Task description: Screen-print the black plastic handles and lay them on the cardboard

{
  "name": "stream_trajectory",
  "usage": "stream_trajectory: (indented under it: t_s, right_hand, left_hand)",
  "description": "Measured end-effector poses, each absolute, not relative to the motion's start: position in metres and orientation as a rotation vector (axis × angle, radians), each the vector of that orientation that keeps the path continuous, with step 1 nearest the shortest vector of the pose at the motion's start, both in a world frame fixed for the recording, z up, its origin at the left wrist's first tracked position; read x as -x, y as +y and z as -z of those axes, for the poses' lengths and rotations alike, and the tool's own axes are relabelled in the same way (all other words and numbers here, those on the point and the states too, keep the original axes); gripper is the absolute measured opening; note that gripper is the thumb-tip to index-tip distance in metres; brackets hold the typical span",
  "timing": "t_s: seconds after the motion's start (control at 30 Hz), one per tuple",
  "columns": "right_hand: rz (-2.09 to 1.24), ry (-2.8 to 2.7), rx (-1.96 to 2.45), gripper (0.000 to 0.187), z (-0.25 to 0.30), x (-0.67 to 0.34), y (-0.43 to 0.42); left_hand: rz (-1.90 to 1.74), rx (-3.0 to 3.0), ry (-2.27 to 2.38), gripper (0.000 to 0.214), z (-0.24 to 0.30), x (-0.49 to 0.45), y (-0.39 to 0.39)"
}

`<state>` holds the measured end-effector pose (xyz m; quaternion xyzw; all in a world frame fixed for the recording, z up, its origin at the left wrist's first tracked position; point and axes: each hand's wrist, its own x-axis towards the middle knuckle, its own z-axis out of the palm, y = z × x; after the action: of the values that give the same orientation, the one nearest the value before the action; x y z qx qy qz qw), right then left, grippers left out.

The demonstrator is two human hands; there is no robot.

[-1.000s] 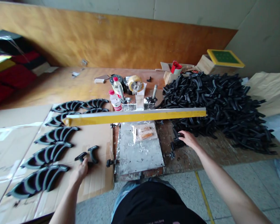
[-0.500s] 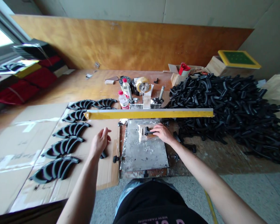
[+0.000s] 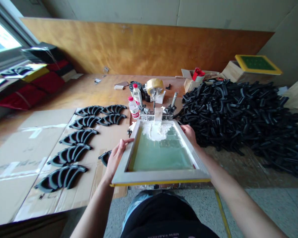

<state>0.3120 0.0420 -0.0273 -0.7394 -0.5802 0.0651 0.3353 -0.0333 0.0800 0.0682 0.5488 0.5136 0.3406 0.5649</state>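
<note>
A screen printing frame (image 3: 161, 176) with grey bars and green mesh lies low over the metal base plate, which it hides. White ink (image 3: 156, 131) is smeared across the far end of the mesh. My left hand (image 3: 118, 154) grips the frame's left bar, a finger stretched along it. At the right bar, my right hand (image 3: 189, 134) has hold of the far part, its fingers partly hidden. Beside my left wrist lies a black curved plastic part (image 3: 104, 158), partly covered by the hand.
Rows of black curved parts (image 3: 73, 152) rest on cardboard to the left. A large heap of similar parts (image 3: 238, 115) fills the right side. Behind the frame stand bottles (image 3: 134, 109), a tape roll (image 3: 154, 86) and metal posts (image 3: 173, 99). Another yellow-edged screen (image 3: 259, 63) sits atop a box.
The raised frame has swung down over the base plate. My right hand has left the black part on the plate, and both hands now hold the frame's sides.
</note>
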Motion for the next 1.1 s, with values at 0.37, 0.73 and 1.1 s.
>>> stream_trajectory:
  t_s: [0.37, 0.73, 1.1]
  right_hand:
    - [-0.058, -2.078, 1.870, 0.009, -0.002, -0.238, 0.122]
    - [-0.258, -2.315, 1.401, 0.016, -0.005, -0.247, 0.066]
    - [-0.190, -2.156, 1.505, 0.032, -0.015, -0.241, 0.086]
  left_hand:
    - [-0.656, -1.255, 1.315, 0.080, 0.045, 0.041, 0.070]
    - [-0.659, -1.207, 1.301, 0.074, 0.042, 0.041, 0.068]
    - [-0.636, -1.201, 1.332, 0.077, 0.010, 0.041, 0.065]
